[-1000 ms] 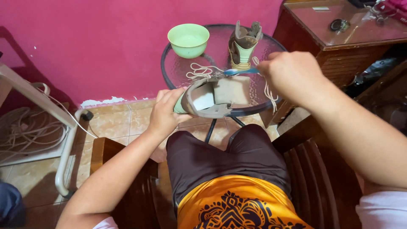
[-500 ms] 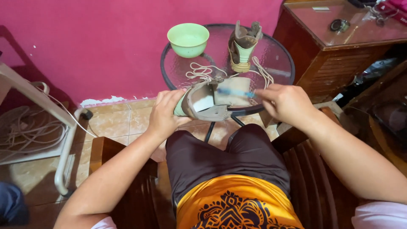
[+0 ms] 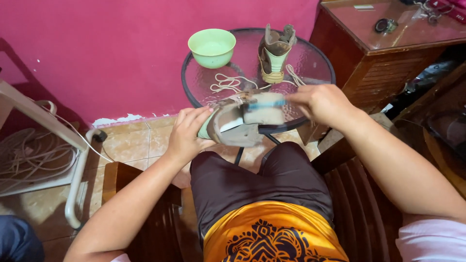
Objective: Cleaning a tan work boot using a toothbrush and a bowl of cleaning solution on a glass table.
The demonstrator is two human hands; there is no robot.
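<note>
Where tiles meet pink wall (image 3: 97,53), glass table (image 3: 310,58) stands.

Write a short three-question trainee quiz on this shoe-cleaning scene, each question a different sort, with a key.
1. True or false: the left hand holds the shoe over the person's lap.
2. What stands nearest the green bowl on the round glass table? A) second shoe B) kettle C) book
3. Fill in: the right hand holds a blue-handled ____ against the shoe.

Key: 1 true; 2 A; 3 brush (blurred, apparently a brush). Loose white laces lie on the table between bowl and second shoe.
</note>
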